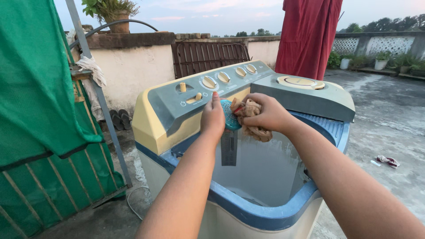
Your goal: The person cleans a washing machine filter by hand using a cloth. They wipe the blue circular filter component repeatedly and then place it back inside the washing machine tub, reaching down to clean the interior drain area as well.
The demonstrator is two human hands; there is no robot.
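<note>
A twin-tub washing machine (168,128) with a cream body, blue rim and grey control panel stands in front of me, its wash tub open. My left hand (213,118) presses a small blue mesh filter piece (229,116) against the tub's inner back wall, just under the control panel. My right hand (265,114) grips a crumpled beige rag (253,120) and holds it against that blue piece. The tub (261,172) below the hands looks pale and smooth inside.
A green cloth hangs over a metal railing (40,110) at left. Dark sandals (120,118) lie by the low wall. A red cloth (310,35) hangs behind the machine. The grey spinner lid (305,95) is closed. A small rag (388,161) lies on the concrete roof floor at right.
</note>
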